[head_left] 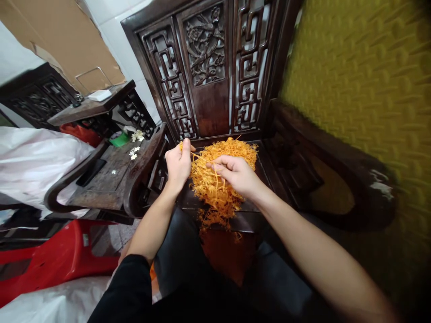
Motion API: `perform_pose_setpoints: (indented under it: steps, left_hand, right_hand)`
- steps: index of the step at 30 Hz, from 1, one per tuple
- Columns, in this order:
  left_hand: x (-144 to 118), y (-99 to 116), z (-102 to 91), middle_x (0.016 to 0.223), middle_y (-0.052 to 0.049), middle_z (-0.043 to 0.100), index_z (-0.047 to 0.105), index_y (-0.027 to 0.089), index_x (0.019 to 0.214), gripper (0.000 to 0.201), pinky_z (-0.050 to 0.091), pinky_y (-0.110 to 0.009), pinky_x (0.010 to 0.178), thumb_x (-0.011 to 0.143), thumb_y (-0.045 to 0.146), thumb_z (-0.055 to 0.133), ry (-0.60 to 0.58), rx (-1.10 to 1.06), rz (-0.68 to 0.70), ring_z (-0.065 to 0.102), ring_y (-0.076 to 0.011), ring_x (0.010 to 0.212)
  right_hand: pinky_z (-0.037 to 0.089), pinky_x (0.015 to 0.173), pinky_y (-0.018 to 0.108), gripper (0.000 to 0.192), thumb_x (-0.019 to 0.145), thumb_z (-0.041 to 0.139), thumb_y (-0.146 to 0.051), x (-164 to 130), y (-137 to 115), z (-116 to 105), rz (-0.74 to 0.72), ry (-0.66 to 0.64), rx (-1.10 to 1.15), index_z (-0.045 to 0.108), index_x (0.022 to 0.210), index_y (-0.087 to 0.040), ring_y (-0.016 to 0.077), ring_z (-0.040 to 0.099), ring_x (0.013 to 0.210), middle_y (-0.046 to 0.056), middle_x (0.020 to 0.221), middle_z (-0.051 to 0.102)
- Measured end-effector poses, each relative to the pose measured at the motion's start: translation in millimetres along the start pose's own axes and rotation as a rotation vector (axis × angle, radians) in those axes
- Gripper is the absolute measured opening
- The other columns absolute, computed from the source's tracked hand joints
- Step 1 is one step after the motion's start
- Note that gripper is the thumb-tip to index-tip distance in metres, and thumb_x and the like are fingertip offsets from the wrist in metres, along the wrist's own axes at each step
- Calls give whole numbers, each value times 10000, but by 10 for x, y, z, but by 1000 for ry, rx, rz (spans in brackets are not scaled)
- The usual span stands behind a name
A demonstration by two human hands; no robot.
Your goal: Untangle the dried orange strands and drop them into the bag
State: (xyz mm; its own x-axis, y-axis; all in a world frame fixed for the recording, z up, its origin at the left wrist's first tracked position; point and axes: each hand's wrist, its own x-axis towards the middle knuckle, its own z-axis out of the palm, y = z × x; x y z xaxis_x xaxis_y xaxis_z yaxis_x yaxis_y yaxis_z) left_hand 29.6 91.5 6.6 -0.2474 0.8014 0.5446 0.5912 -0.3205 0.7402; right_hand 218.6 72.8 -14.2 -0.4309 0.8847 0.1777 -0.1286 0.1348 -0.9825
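L. hand (179,162) & r. hand (235,174) each have fingers pinched together on thin orange strands (202,158) drawn from the tangled orange heap (220,179) on the carved chair seat (269,179). Step in hand, judged: teasing strands apart. Next move likely calls for a gentle, even pull w/o snapping them.
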Motion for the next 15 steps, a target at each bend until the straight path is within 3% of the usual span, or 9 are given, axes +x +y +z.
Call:
perform_pose_setpoints:
  steps: [3,6,7,9,11,13,15]
  left_hand:
    - [174,-154,-87,507,30,479,647,173,692,607,312,-263,496,982,660,431,117,-96,-73,435,-89,480]
    - [291,-281,-187,498,55,429,619,175,726,617,257,-255,439,972,700,407,212,-223,-162,347,-56,423]
    - [287,-298,-192,535,48,484,653,166,805,582,246,-257,421,958,691,455,160,-250,-178,349,-52,411]
    - [222,-289,-153,660,28,601,676,167,1092,521,224,-264,392,932,647,551,-53,-330,-212,348,-46,388]
    - [123,-234,-86,728,30,624,575,225,1345,570,215,-264,385,921,603,600,-271,-415,-234,331,-45,383]
    - [35,-162,-38,658,56,540,563,255,1363,565,222,-253,397,921,604,603,-397,-450,-226,317,-54,403]
    - [-30,-90,-28,563,77,410,656,218,1157,501,215,-243,407,903,647,608,-451,-448,-223,294,-61,416]
  right_hand:
    - [280,479,230,392,797,758,-530,-69,-34,-98,8,54,21,623,724,-169,87,404,521,-30,589,498]
    - [241,445,223,411,713,842,-514,-129,-45,-278,34,167,134,630,732,-163,69,386,490,-39,576,490]
    - [217,430,221,409,697,857,-505,-136,-39,-327,47,205,188,646,777,-165,60,366,467,-50,570,481]
    - [182,409,221,419,705,860,-485,-130,-13,-379,54,242,283,673,933,-188,48,326,415,-81,542,456]
    - [185,404,217,492,754,834,-460,-112,19,-374,43,208,326,662,1154,-230,46,312,384,-105,521,439]
    - [193,402,211,542,804,799,-451,-94,45,-343,35,163,326,636,1279,-245,42,309,376,-112,516,425]
    - [184,392,207,491,817,789,-464,-78,57,-314,34,156,321,676,1222,-211,35,302,378,-108,513,408]
